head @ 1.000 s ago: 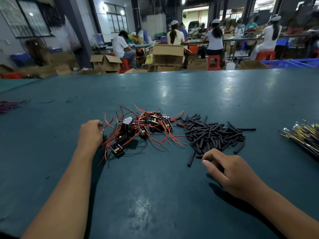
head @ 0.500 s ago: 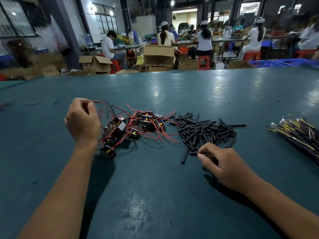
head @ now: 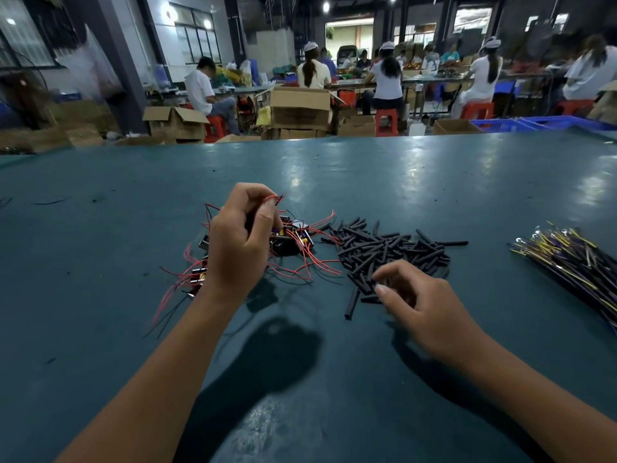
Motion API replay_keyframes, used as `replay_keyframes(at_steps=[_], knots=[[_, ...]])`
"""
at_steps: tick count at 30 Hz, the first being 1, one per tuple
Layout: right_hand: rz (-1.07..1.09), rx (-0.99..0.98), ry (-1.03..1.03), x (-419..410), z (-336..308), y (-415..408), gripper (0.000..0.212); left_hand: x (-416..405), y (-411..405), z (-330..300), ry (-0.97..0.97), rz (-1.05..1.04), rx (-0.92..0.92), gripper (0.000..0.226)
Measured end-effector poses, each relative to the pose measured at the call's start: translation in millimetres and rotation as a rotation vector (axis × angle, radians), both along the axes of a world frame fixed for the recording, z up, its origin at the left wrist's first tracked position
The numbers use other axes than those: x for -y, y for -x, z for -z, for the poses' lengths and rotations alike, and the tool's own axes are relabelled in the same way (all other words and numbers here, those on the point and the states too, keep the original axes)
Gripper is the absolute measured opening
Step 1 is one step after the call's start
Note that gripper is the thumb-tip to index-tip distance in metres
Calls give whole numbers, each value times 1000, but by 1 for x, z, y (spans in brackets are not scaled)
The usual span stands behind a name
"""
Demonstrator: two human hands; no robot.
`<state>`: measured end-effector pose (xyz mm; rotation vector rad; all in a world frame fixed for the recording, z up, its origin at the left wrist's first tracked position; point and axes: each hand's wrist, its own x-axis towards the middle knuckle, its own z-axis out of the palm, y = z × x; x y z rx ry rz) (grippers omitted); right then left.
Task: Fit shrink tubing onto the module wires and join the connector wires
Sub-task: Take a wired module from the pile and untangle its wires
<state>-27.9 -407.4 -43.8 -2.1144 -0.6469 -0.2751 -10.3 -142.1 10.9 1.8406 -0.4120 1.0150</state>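
Left hand (head: 238,243) is raised over the module pile (head: 287,242), fingers curled and pinching red wires (head: 272,198); right hand (head: 420,309) picks at the near edge of the shrink tubing heap (head: 390,252) on the counter (head: 367,182), fingers bent, cannot tell if a piece is held. Risks: tangled leads could drag neighbouring modules along, a tube could slip, connector wires (head: 574,259) lie well apart.

A dark green table (head: 417,182) is seen, with wired modules (head: 293,242), black tubing pieces (head: 394,248), and connector wires (head: 567,259) laid on it toward its right edge.

Bare table (head: 300,379) near; tubing pile (head: 390,252) between module tangle (head: 293,242), connector wires (head: 574,262).
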Motion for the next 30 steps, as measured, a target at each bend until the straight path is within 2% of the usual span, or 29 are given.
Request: replay_keyframes(at_steps=[2,6,9,11,14,16,18,20,23,26,30], knots=[[-7,-9,-28,-19,-14,-5,14,-2,4,-9,101,100,29,14],[-74,11,78,-77,-37,-32,51,-9,8,-18,182,204,58,16],[-98,-151,40,-122,-43,-54,68,-13,8,-18,227,227,52,16],[-163,-252,-41,-143,-42,-63,57,-17,8,-18,265,258,34,15],[-298,-300,-185,-157,-37,-65,32,-22,9,-22,323,312,34,10],[-393,-360,-336,-157,-40,-59,26,-24,11,-26,364,331,28,11],[-432,-387,-426,-153,-44,-51,26,-23,14,-30,388,333,16,15],[-463,-386,-462,-144,-45,-42,35,-21,18,-31,341,324,31,18],[-467,-314,-461,-129,-48,-31,33,-11,24,-33,102,296,129,22],[-424,-293,-575,-120,-63,-28,25,-2,23,-30,-77,184,218,21],[-254,-366,-803,-107,-97,-32,38,-5,15,-19,-16,27,207,22]])
